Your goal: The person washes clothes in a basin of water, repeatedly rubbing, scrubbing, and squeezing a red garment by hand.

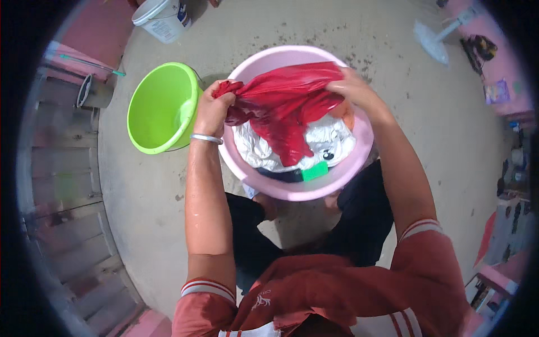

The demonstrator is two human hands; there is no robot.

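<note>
A wet red cloth (286,92), maybe a garment, is stretched between my two hands above a pink basin (292,195). My left hand (213,109) is closed round its bunched left end, over the basin's left rim. At the right end, my right hand (357,90) grips the cloth, slightly blurred. The cloth's middle hangs down over white wet fabric (337,140) in the basin. In front of the white fabric lie a bright green block (315,171), perhaps soap or a sponge, and a dark cloth (281,175). Some orange fabric shows by my right wrist.
A bright green bucket (163,112) stands just left of the basin, with a white bucket (163,22) farther back. A stand-like object with a pale base (432,45) is at the far right. Wooden door panels (62,174) line the left; shelves with items are at the right.
</note>
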